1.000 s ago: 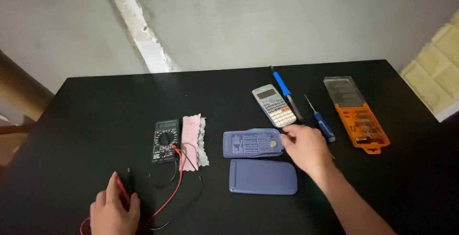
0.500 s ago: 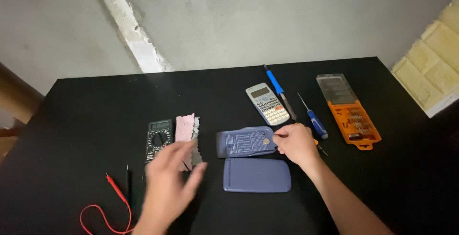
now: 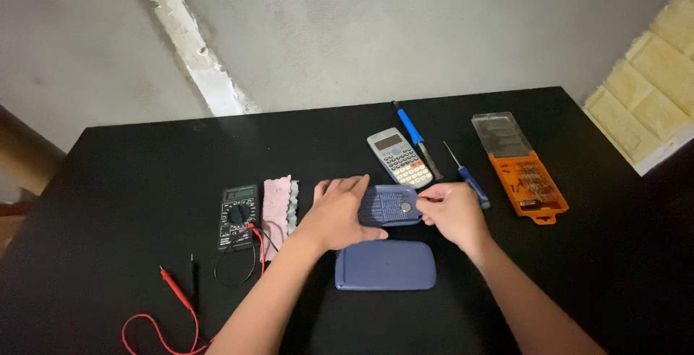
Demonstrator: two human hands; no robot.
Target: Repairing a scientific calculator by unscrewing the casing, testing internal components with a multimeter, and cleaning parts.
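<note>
My left hand lies flat, its grip released, pressing down on the left end of a blue opened calculator body that rests face down on the black counter. My right hand has its grip pinched at the body's right edge, close to a small round silver cell; whether the fingertips clasp something tiny I cannot tell. Just in front of both hands, nearer me, lies the detached blue back cover, flat and apart from the body. I judge that the work is in its opened-up stage, with the casing steadied by one hand and a small part near the cell being handled by the other. Any further move here would call for a steady hold and fine fingertip control. Beyond the hands lies a grey calculator, with a blue-handled soldering iron just beside it and a small blue screwdriver to the right. Farther right is an orange bit case with a clear lid. To the left are a pink sponge, a black multimeter, and its red and black probe leads.
</note>
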